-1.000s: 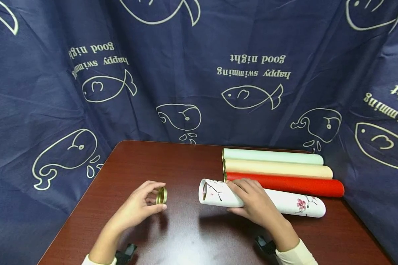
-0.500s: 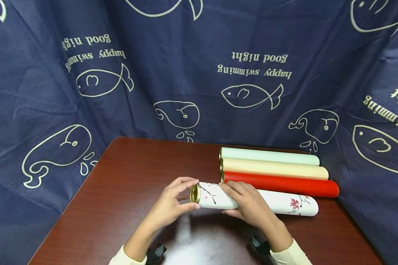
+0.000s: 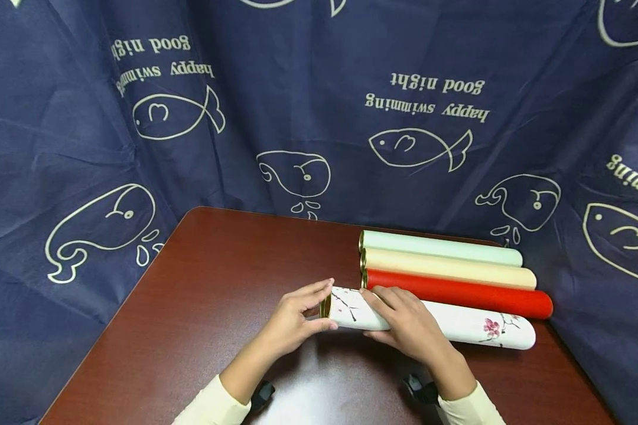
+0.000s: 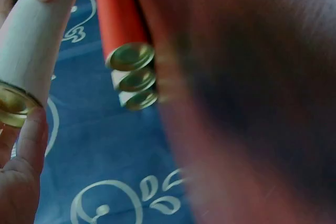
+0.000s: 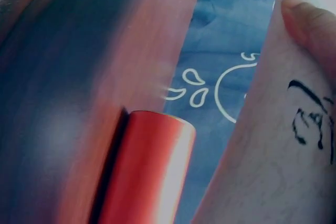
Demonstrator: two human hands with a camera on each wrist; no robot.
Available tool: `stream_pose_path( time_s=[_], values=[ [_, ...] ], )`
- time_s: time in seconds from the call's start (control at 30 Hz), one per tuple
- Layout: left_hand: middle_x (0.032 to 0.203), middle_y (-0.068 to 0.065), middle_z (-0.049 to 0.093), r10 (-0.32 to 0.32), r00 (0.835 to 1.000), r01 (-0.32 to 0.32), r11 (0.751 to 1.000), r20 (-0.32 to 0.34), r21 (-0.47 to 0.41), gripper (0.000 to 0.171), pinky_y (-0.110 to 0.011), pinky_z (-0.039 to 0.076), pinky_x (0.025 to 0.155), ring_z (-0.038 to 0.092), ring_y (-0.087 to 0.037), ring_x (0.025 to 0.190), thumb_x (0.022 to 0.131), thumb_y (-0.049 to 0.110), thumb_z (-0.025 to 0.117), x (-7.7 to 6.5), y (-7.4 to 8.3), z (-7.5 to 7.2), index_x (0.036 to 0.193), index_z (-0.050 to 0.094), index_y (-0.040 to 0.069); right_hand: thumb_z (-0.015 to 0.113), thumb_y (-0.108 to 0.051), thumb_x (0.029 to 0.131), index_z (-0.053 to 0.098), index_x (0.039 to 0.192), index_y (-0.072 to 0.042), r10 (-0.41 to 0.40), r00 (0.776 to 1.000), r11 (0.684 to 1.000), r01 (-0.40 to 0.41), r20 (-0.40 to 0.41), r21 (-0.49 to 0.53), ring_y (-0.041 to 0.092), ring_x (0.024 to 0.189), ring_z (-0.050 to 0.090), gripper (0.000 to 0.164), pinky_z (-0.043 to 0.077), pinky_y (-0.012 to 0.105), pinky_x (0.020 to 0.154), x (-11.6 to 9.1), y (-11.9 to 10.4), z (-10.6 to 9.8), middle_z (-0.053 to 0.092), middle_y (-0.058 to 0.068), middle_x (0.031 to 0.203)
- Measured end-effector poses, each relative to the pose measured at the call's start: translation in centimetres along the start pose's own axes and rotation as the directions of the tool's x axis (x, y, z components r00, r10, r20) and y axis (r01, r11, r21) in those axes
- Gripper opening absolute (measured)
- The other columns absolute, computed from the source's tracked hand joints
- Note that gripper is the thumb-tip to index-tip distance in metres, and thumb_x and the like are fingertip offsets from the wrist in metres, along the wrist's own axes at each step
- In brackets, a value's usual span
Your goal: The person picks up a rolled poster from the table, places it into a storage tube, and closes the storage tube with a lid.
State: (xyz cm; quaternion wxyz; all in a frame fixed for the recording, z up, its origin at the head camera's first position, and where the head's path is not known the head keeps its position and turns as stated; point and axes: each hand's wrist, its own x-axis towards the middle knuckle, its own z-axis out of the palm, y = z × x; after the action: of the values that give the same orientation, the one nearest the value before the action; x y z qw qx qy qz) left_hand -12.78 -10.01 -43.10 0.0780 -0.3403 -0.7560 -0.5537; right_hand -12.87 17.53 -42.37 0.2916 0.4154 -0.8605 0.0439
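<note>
A white cardboard tube [image 3: 452, 321] with a plum-blossom print lies sideways close over the table. My right hand [image 3: 406, 319] grips it from above near its middle, thumb on the near side. At the tube's left end sits a gold metal lid [image 3: 325, 307]. My left hand [image 3: 295, 319] pinches this lid at the tube's mouth, thumb below and fingers above. In the left wrist view the gold lid [image 4: 16, 106] sits right at the tube's rim, with a fingertip on its edge. The right wrist view shows the tube's side [image 5: 283, 124] with black lettering.
Behind the white tube lie a red tube [image 3: 457, 293], a cream tube [image 3: 449, 268] and a mint tube [image 3: 441, 248], side by side, with gold lids at their left ends. The brown table [image 3: 234, 260] meets a dark blue curtain [image 3: 298, 88] with fish drawings.
My left hand has brought the gold lid rightward from apart to the tube's open left end. The lid now shows less beyond the rim than half a second ago. My right hand keeps its grip.
</note>
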Motion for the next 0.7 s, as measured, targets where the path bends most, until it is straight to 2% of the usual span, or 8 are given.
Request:
stream_pose_path(
  time_s=[0.13,0.23,0.3,0.37,0.4,0.53,0.63,0.7],
  values=[
    [0.148,-0.009,0.048,-0.052,0.998,0.052,0.999,0.028,0.013,0.07,-0.036,0.05,0.096,0.046,-0.026,0.134,0.08,0.014,0.083,0.1,-1.1,0.7,0.141,0.053,0.001,0.089,-0.041,0.068,0.056,0.138,-0.012,0.028,0.997,1.0,-0.029,0.067,0.004,0.028,0.097,0.061,0.083,0.053,0.044,0.082,-0.2,0.4,0.4,0.061,0.008,0.118],
    [0.153,-0.009,0.042,-0.111,0.989,0.097,0.985,0.099,0.141,0.075,-0.042,0.042,0.106,0.041,-0.026,0.139,0.084,0.026,0.081,0.2,-1.3,0.6,0.147,0.046,0.003,0.089,-0.04,0.07,0.055,0.14,-0.014,0.037,0.988,0.998,-0.045,0.15,0.054,0.024,0.098,0.06,0.082,0.051,0.042,0.084,-0.3,1.2,0.6,0.061,0.005,0.119],
    [0.156,-0.01,0.037,-0.132,0.981,0.094,0.965,0.14,0.245,0.081,-0.046,0.037,0.11,0.036,-0.027,0.141,0.086,0.035,0.078,0.3,-0.9,0.3,0.151,0.04,0.005,0.089,-0.038,0.07,0.054,0.141,-0.014,0.048,0.979,0.995,-0.065,0.198,0.077,0.022,0.098,0.059,0.083,0.05,0.041,0.085,-0.9,2.2,0.5,0.06,0.003,0.12],
    [0.157,-0.011,0.036,-0.124,0.984,0.075,0.938,0.126,0.338,0.082,-0.05,0.032,0.112,0.036,-0.03,0.142,0.087,0.041,0.075,-0.2,-0.7,-1.0,0.152,0.038,0.006,0.089,-0.037,0.07,0.054,0.142,-0.014,0.065,0.971,0.993,-0.086,0.231,0.085,0.022,0.101,0.059,0.083,0.048,0.041,0.085,-1.3,3.3,0.5,0.06,0.003,0.121],
    [0.156,-0.012,0.036,-0.123,0.988,0.081,0.932,0.098,0.354,0.081,-0.051,0.033,0.111,0.037,-0.031,0.141,0.088,0.041,0.075,-0.7,-0.6,-1.9,0.151,0.039,0.006,0.089,-0.037,0.07,0.054,0.142,-0.014,0.075,0.968,0.992,-0.097,0.24,0.082,0.022,0.102,0.059,0.083,0.047,0.042,0.086,-1.5,3.9,0.7,0.06,0.003,0.122],
    [0.149,-0.012,0.045,-0.139,0.99,0.139,0.912,-0.03,0.387,0.059,-0.056,0.049,0.094,0.049,-0.039,0.129,0.091,0.03,0.073,-3.7,-1.0,-5.7,0.142,0.052,0.006,0.086,-0.037,0.074,0.05,0.146,-0.017,0.141,0.949,0.985,-0.164,0.281,0.059,0.025,0.11,0.056,0.083,0.042,0.044,0.087,-2.3,5.8,1.4,0.059,0.004,0.128],
    [0.147,-0.014,0.046,-0.19,0.982,0.182,0.898,-0.018,0.4,0.049,-0.056,0.053,0.086,0.051,-0.042,0.125,0.095,0.026,0.069,-5.3,-1.3,-7.4,0.137,0.056,0.005,0.086,-0.034,0.075,0.049,0.147,-0.018,0.204,0.931,0.972,-0.229,0.303,0.049,0.026,0.115,0.051,0.083,0.04,0.047,0.086,-3.8,7.0,1.7,0.058,0.004,0.13],
    [0.146,-0.016,0.047,-0.203,0.979,0.179,0.892,0.015,0.415,0.046,-0.057,0.05,0.089,0.049,-0.043,0.127,0.096,0.025,0.068,-5.4,-1.4,-7.7,0.135,0.056,0.003,0.087,-0.033,0.075,0.05,0.147,-0.018,0.246,0.92,0.962,-0.27,0.306,0.039,0.025,0.117,0.049,0.083,0.039,0.047,0.085,-5.0,7.7,1.5,0.058,0.003,0.131]
  ],
)
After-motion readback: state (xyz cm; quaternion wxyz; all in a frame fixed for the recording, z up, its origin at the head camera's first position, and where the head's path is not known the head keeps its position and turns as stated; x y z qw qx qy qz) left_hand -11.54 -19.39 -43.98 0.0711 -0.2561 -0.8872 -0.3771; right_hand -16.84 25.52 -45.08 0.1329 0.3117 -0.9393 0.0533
